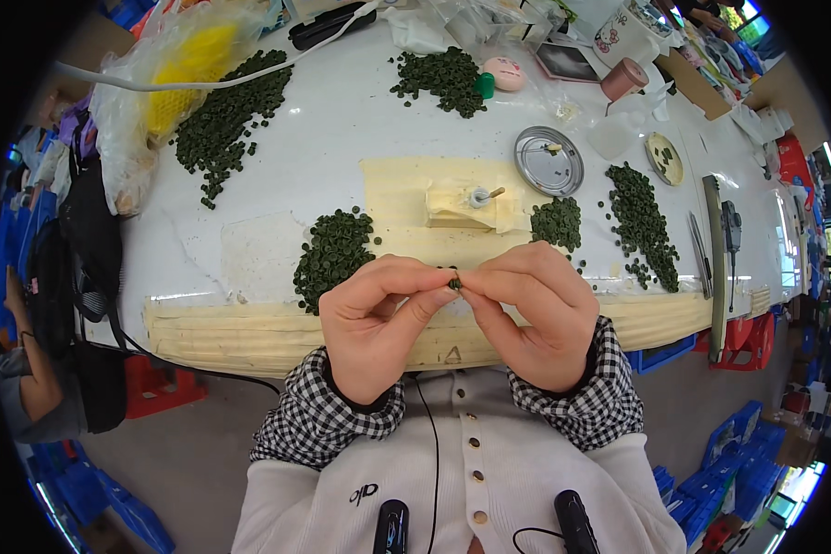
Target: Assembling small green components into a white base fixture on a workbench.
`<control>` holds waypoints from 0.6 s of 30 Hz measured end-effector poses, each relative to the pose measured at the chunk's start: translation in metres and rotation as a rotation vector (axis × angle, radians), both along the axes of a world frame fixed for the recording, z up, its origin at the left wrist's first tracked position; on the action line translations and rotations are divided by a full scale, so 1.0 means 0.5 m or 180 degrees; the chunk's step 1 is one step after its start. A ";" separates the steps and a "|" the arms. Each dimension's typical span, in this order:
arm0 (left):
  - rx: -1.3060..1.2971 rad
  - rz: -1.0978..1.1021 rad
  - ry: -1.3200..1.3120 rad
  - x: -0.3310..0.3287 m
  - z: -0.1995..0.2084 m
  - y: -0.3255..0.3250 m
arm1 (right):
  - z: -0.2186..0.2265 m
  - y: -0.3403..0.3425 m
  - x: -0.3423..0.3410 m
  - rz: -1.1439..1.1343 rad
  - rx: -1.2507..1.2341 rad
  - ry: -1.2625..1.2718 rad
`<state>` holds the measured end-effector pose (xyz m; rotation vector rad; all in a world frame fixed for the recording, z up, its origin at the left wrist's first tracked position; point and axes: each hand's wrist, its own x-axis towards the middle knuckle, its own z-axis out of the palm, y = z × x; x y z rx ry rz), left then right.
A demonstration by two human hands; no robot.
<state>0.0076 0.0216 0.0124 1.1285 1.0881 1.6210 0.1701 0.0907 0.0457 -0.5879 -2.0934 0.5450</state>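
A tiny dark green round piece (454, 284) is pinched between the fingertips of both hands, close to the table's front edge. My left hand (374, 309) grips it with thumb and forefinger from one side. From the other side my right hand (535, 305) pinches it the same way; its finer detail is too small to make out. Just beyond my left hand lies a pile of small dark green round pieces (334, 254). A smaller green pile (557, 223) sits beyond my right hand. Between them stands a tape-covered block (452, 208) with a short upright peg (486, 196).
More green piles (642, 222) lie at right, back left and back middle. A round metal dish (549, 162), a small cream dish (664, 159), tweezers (700, 254) and a screwdriver (731, 240) are at right. A white cable (212, 85) crosses the back left. Another person's arm (32, 351) shows at far left.
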 end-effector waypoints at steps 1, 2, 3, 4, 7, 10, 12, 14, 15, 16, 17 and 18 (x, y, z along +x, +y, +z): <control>-0.0013 -0.0001 -0.0026 0.001 0.000 0.000 | 0.000 0.001 0.000 0.0014 0.0041 -0.0008; -0.0027 -0.0003 -0.0052 0.002 -0.001 0.000 | -0.001 0.002 0.001 0.0029 0.0082 -0.0016; -0.0040 -0.0004 -0.0077 0.002 -0.001 0.000 | -0.002 0.003 0.001 0.0048 0.0125 -0.0015; -0.0053 -0.0012 -0.0099 0.003 -0.002 0.000 | -0.003 0.004 0.002 0.0065 0.0170 -0.0014; -0.0076 -0.0037 -0.0117 0.002 -0.003 0.000 | -0.004 0.007 0.006 0.0119 0.0308 -0.0075; -0.0059 -0.0066 -0.0072 0.001 -0.004 0.000 | -0.006 0.009 0.008 0.0162 0.0437 -0.0112; -0.0033 -0.0076 -0.0084 0.002 -0.005 0.000 | -0.009 0.009 0.009 0.0176 0.0494 -0.0097; -0.0003 -0.0077 -0.0110 0.003 -0.005 0.000 | -0.012 0.009 0.009 0.0180 0.0524 -0.0053; 0.0012 -0.0077 -0.0124 0.003 -0.005 0.000 | -0.012 0.009 0.010 0.0173 0.0503 -0.0047; 0.0023 -0.0076 -0.0065 0.003 -0.003 0.001 | -0.013 0.010 0.010 0.0168 0.0481 -0.0036; 0.0035 -0.0074 -0.0006 0.002 0.000 0.002 | -0.013 0.011 0.010 0.0163 0.0459 -0.0025; 0.0047 -0.0073 0.0053 0.001 0.002 0.002 | -0.016 0.009 0.008 0.0122 0.0361 0.0046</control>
